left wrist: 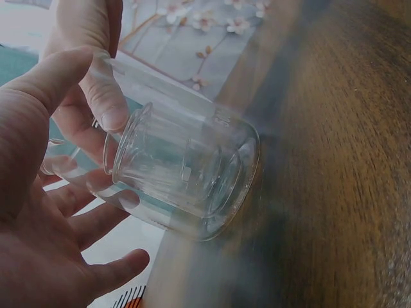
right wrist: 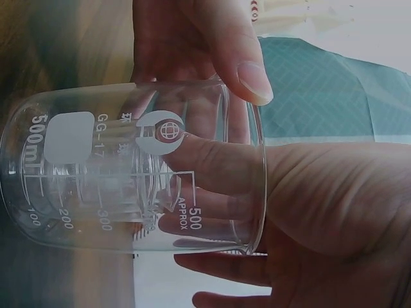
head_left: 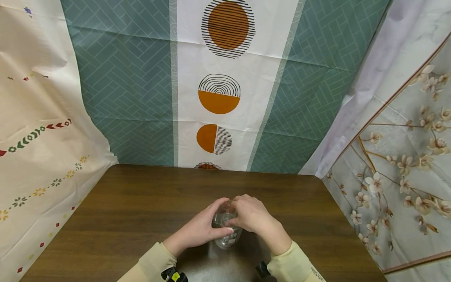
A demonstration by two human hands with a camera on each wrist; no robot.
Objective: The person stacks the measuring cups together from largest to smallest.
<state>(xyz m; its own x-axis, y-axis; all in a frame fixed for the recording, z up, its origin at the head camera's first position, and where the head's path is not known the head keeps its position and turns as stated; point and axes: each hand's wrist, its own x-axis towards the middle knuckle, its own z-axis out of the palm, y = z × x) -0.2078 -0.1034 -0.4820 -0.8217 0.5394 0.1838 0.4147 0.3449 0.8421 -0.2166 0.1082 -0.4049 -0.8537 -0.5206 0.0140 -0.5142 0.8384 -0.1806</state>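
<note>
A clear 500 ml glass beaker (right wrist: 70, 141) with white markings is upright, its base at the brown tabletop. My left hand (head_left: 202, 229) holds it from the left, thumb on the near side and fingers round the far side. Inside sits a smaller glass beaker (left wrist: 173, 160), with what looks like more glass nested in it. My right hand (head_left: 251, 213) reaches in through the large beaker's mouth, thumb and fingers pinching the smaller one's rim. Reflections blur the inner glass, and the hands partly cover both rims in the head view.
The brown wooden table (head_left: 141, 196) extends around the hands. A green and white patterned cloth (head_left: 134, 78) hangs behind it. A cream cloth (head_left: 42, 164) hangs at the left, a flowered one (head_left: 405, 176) at the right.
</note>
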